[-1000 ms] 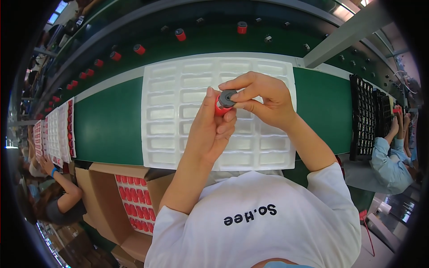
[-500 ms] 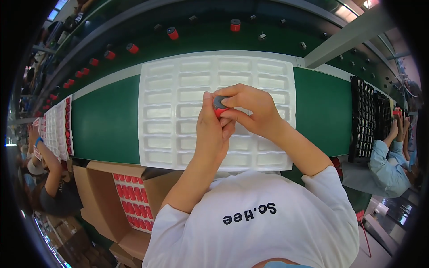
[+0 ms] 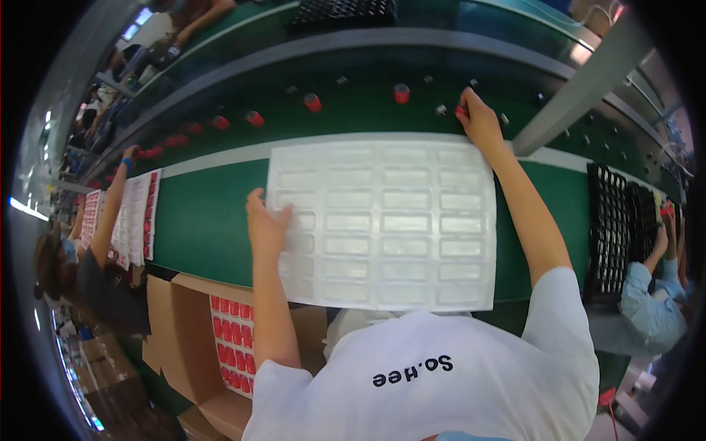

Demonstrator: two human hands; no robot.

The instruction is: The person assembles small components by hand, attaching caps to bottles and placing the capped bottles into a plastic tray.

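A white molded tray [image 3: 375, 224] with rows of oblong compartments lies in front of me on the green work surface. At its left edge is my left hand [image 3: 268, 226], thumb and fingers apart, holding nothing; some fingertips reach over the tray rim. My right arm stretches past the tray's far right corner. Over the dark green belt [image 3: 360, 110], my right hand [image 3: 479, 121] is closed on a small red cylinder [image 3: 461, 111], mostly covered by the fingers. A small metallic part [image 3: 441, 110] lies left of that hand.
More red cylinders [image 3: 312, 102] and small metal parts stand along the belt. A grey post [image 3: 581, 88] rises right of my right hand. Below left, an open carton [image 3: 173, 331] holds red pieces [image 3: 234, 334]. Black trays [image 3: 607, 228] stand right; co-workers sit on both sides.
My hands were together over the tray around a red cylinder with a grey top. They have parted: the right reached far right to the belt, the left moved to the tray's left edge and opened.
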